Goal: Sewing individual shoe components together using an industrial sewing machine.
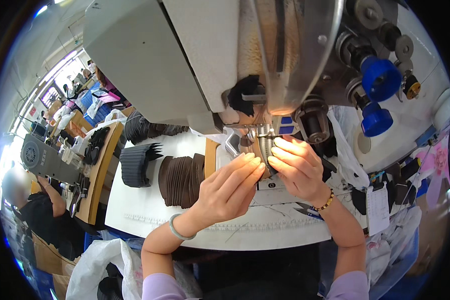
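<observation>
In front of me stands a large sewing machine (280, 65), its lit needle area just beyond my fingertips. My left hand (230, 187) is closed, fingers pressed together, at the near side of the presser foot (264, 142). Close beside it on the right, my right hand (300, 167) pinches with bent fingers. Both hold a small dark piece of material (271, 171) at the needle plate; my fingers cover most of it, so its shape is unclear. Left of my left hand stands a stack of brown pieces (182, 181), with dark grey ribbed pieces (135, 165) beyond.
A ruler strip (235, 227) runs along the white table's (265, 241) front edge. Thread snips (309, 210) lie near my right wrist. Blue knobs (380, 78) jut from the machine. White plastic bags (102, 265) hang at the lower left. A co-worker (50, 215) sits at the far left.
</observation>
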`<state>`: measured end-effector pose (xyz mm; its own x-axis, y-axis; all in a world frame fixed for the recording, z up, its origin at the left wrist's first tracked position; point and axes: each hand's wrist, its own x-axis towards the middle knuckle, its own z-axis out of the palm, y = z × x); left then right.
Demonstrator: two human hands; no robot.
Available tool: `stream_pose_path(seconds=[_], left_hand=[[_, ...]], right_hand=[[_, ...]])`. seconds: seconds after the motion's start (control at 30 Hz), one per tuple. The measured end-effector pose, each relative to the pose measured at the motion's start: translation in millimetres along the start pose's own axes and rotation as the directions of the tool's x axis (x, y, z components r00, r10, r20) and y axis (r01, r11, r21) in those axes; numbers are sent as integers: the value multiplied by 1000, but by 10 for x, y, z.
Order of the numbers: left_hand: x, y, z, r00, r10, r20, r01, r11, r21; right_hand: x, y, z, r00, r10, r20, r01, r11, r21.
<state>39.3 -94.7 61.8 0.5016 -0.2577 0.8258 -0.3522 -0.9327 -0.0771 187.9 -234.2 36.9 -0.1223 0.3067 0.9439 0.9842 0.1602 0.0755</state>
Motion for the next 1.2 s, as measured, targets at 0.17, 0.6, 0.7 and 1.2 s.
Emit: stream_pose_path(seconds=[0.17,0.6,0.7,1.2], left_hand=[[-38,32,137,994,52,-98,-39,992,124],[-61,-43,148,967,226,-115,-196,955,224],[-46,-44,130,962,251,-111,-221,947,233],[64,-21,27,951,310,-19,-296,922,249]], right_hand=[[13,-9,-19,1000,16,4,-16,1000,8],[38,-45,6,998,-55,0,55,990,-128],[54,-57,11,999,-48,-2,48,990,-131],[-233,316,-199,879,410,242,-470,828,306]])
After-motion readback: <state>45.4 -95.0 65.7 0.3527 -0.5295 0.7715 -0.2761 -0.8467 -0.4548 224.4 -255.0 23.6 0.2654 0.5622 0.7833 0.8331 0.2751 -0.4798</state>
